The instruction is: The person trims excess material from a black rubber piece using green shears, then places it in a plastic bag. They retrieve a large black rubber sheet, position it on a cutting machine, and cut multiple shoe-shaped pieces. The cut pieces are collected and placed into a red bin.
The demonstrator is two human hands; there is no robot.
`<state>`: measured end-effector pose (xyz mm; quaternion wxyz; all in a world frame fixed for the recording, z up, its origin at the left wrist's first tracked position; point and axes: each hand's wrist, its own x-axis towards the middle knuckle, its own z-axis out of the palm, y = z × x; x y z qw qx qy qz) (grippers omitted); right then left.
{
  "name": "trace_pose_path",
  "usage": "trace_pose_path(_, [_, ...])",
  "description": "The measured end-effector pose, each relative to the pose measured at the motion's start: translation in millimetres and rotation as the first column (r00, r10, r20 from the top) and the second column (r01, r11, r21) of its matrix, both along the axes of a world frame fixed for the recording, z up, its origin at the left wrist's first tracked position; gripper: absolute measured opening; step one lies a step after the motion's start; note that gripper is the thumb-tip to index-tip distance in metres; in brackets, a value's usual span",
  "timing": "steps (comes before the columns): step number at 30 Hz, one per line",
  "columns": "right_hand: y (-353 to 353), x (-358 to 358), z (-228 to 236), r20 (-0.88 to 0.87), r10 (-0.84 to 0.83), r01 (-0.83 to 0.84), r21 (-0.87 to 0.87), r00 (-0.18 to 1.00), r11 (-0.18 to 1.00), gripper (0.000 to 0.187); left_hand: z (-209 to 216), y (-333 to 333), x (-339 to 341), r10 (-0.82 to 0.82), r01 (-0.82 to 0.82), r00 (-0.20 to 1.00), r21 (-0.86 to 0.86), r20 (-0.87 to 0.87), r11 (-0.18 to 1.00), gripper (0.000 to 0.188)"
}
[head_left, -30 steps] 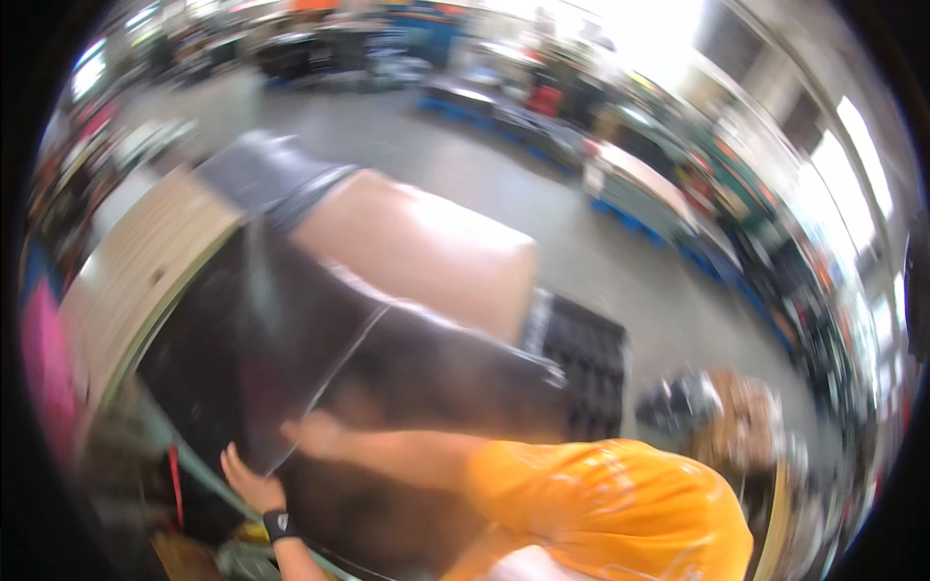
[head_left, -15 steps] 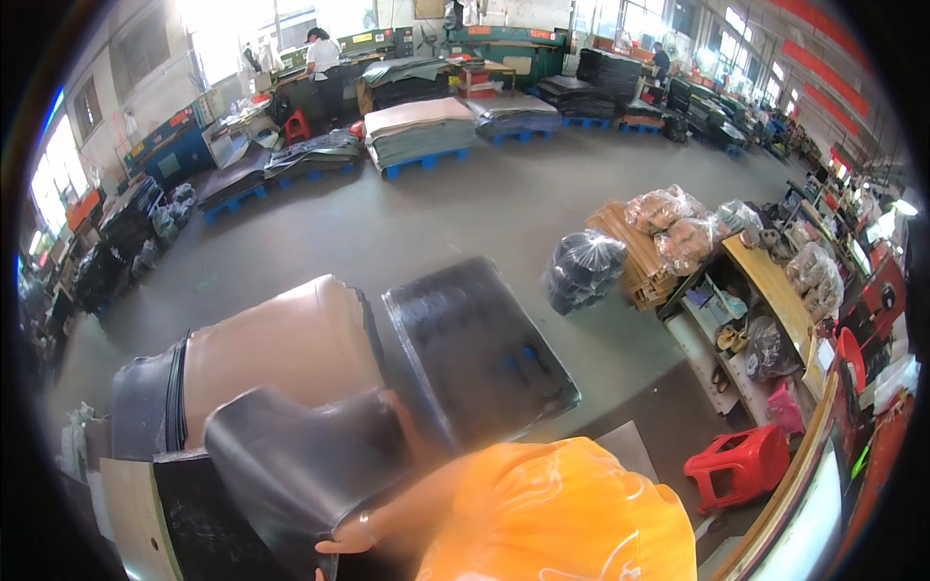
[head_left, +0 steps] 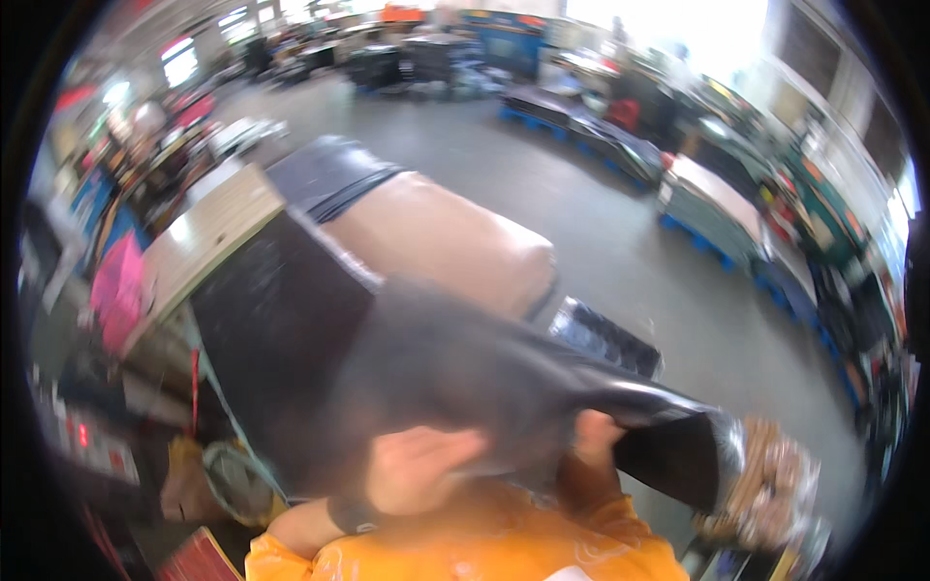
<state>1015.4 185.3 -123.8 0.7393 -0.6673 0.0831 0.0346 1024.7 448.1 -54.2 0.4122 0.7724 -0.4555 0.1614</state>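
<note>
A large, flexible black sheet (head_left: 504, 373) hangs between my hands, smeared by motion and curled at its right end. My left hand (head_left: 426, 470), blurred and with a dark band at the wrist, grips the sheet's near edge. Farther right, my right hand (head_left: 596, 436) is closed on the same edge, thumb on top. The left part of the sheet lies over or just above a dark tabletop (head_left: 276, 300); blur hides whether they touch. Beyond the sheet lies a stack of tan sheets (head_left: 446, 232), with dark grey sheets (head_left: 329, 174) at its left end.
A pale wooden board (head_left: 213, 228) borders the dark tabletop on the far left, beside a pink bag (head_left: 116, 290). A round container (head_left: 237, 479) is near my left elbow. Plastic-wrapped bundles (head_left: 780, 474) sit at right. Sheet stacks on blue pallets (head_left: 697, 242) line the far side.
My view has swung left toward the dark tabletop. The black sheet has come away from the tan stack and now stretches in front of my body between both hands.
</note>
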Motion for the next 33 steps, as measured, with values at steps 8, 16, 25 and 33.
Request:
trace_pose_path(8, [-99,66,1,0.277,-0.165,0.207,-0.128,0.946,0.970,0.030,-3,-16,-77,0.501,-0.488,0.865,0.178,-0.034,0.855,0.067])
trace_pose_path(16, [8,140,195,0.856,-0.215,0.300,0.074,0.471,0.951,0.027,-1,6,-152,0.655,-0.658,0.752,-0.009,-0.071,0.753,0.046])
trace_pose_path(25, [359,-226,307,0.930,0.015,-0.848,-0.343,-0.368,0.403,0.024,25,-6,-368,0.886,-0.901,0.408,-0.063,0.218,0.430,0.018])
trace_pose_path(33, [401,-422,129,0.264,0.163,-0.309,-0.841,-0.951,-0.443,0.024,-49,-86,-584,0.823,-0.608,0.094,-0.686,-0.561,-0.398,0.026])
